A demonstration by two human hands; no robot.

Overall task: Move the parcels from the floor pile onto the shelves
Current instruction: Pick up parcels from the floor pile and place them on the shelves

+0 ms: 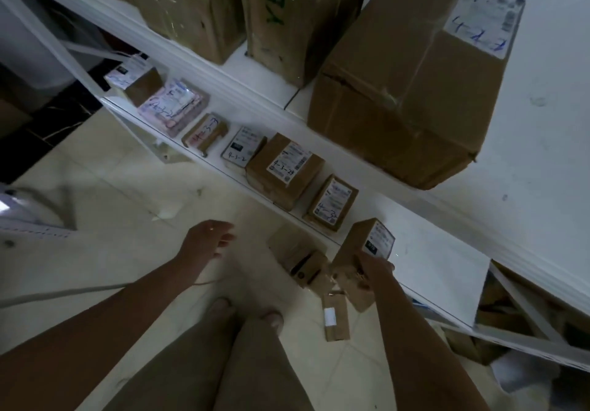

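A white plastic bag (19, 209) lies at the far left on a pale tile floor (127, 187) that borders a dark marbled strip. The person's left hand (207, 244) hangs above the tiles, fingers loosely spread, holding nothing.

White metal shelving runs diagonally across the view. On the middle shelf (431, 251), a row of parcels includes a pink padded mailer (174, 107), a flat packet (242, 150) hand-marked "4-3-2", and a brown box (284, 171) marked "4-3-24". On the upper shelf (255, 102), a tall carton (287, 18) shows green letters beginning "YE".

Small brown floor parcels (300, 259) lie below the shelf front. The right hand (373, 271) grips a small brown carton (360, 244), white label upward, at the middle shelf's front edge. Whether it touches the shelf is unclear.

Far right, a large carton (408, 85) has blue handwriting starting "4-".
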